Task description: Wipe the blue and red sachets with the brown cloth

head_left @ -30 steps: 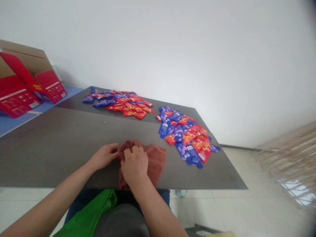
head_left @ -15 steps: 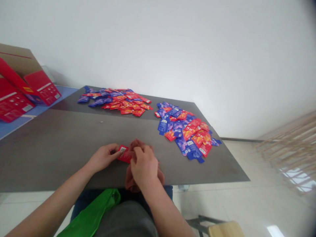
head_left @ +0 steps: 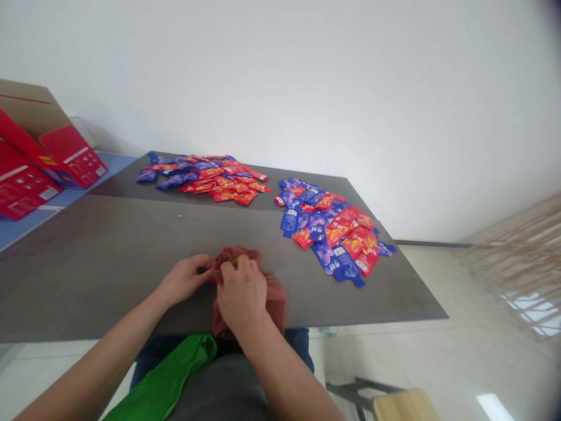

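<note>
My right hand is closed on a brown cloth near the table's front edge. At the cloth's left side, my left hand pinches the end of a red packet. Only a sliver of that packet shows; the cloth and fingers cover the rest. Further back lies a pile of red and blue packets. To the right, more red and blue packets are spread out, looking flatter than those in the pile.
An open red cardboard box stands on a blue surface at the left. The grey table meets a white wall at the back. A wooden stool is at the lower right.
My right hand and the cloth have moved left, towards my left hand. The cloth now covers most of the red packet, which showed between my hands before.
</note>
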{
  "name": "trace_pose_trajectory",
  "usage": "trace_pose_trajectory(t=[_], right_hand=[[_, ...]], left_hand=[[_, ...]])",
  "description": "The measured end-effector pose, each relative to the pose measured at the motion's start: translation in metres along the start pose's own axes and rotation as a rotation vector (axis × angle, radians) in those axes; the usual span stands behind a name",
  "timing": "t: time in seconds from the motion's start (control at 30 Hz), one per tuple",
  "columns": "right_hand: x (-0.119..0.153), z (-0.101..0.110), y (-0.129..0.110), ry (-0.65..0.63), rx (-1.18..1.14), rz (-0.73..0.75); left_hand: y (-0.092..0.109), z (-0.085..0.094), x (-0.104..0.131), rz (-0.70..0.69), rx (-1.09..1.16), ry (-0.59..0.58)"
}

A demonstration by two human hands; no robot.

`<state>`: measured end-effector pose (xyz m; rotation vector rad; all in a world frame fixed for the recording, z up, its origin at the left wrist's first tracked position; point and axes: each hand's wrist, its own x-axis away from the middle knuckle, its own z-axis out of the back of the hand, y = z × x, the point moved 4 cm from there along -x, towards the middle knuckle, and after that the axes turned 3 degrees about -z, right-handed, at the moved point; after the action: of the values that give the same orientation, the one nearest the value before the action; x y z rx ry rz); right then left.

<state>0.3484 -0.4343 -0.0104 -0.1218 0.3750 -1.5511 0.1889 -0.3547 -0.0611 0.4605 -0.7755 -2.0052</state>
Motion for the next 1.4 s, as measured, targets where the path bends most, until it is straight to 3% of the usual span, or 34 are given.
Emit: trace_pose_trajectory(t=[0.1,0.23,0.3,0.37,0.43,0.53,0.63,0.73,0.8,0.87,0.93,1.03,1.1,1.27,1.33,1.4], right_hand=[[0.004,-0.016,-0.003,-0.080,0.002,-0.019],[-0.008,-0.005,0.053,-0.108,0.093,-0.139],[-0.014,0.006,0.067,-0.088,0.115,-0.176],[-0.014,0.013,0.058,-0.028,0.095,-0.171],[-0.010,0.009,0.030,0.009,0.042,-0.103],[-0.001,-0.010,-0.002,-0.067,-0.013,-0.010],[0.000,-0.019,0.014,-0.112,0.007,-0.057],[-0.008,-0.009,0.053,-0.093,0.064,-0.143],[-0.013,-0.001,0.063,-0.060,0.088,-0.187],[-0.014,0.003,0.051,-0.009,0.067,-0.171],[-0.011,-0.001,0.023,0.016,0.017,-0.078],[-0.003,-0.015,-0.003,-0.039,-0.024,0.024],[-0.001,-0.019,0.010,-0.077,-0.006,-0.019],[-0.010,0.000,0.079,-0.079,0.100,-0.211],[-0.012,0.007,0.077,-0.046,0.109,-0.228],[-0.011,0.005,0.052,-0.010,0.074,-0.160]], left_hand=[[0.002,0.000,0.001,0.002,-0.023,0.002],[0.006,0.001,0.002,-0.012,-0.040,0.027],[0.007,0.001,0.002,-0.013,-0.043,0.026],[0.008,0.001,0.003,-0.003,-0.040,0.024],[0.008,0.002,0.003,-0.006,-0.030,0.017],[0.009,0.002,0.003,-0.031,-0.030,0.003],[0.010,0.003,0.003,-0.042,-0.037,0.021],[0.011,0.002,0.003,-0.046,-0.047,0.035],[0.011,0.001,0.003,-0.046,-0.050,0.036],[0.011,0.002,0.002,-0.041,-0.048,0.041],[0.011,0.002,0.003,-0.041,-0.044,0.037],[0.012,0.003,0.003,-0.048,-0.054,0.031],[0.013,0.003,0.004,-0.051,-0.057,0.045],[0.013,0.002,0.004,-0.057,-0.057,0.053],[0.013,0.002,0.004,-0.060,-0.058,0.051],[0.013,0.002,0.004,-0.068,-0.054,0.047]])
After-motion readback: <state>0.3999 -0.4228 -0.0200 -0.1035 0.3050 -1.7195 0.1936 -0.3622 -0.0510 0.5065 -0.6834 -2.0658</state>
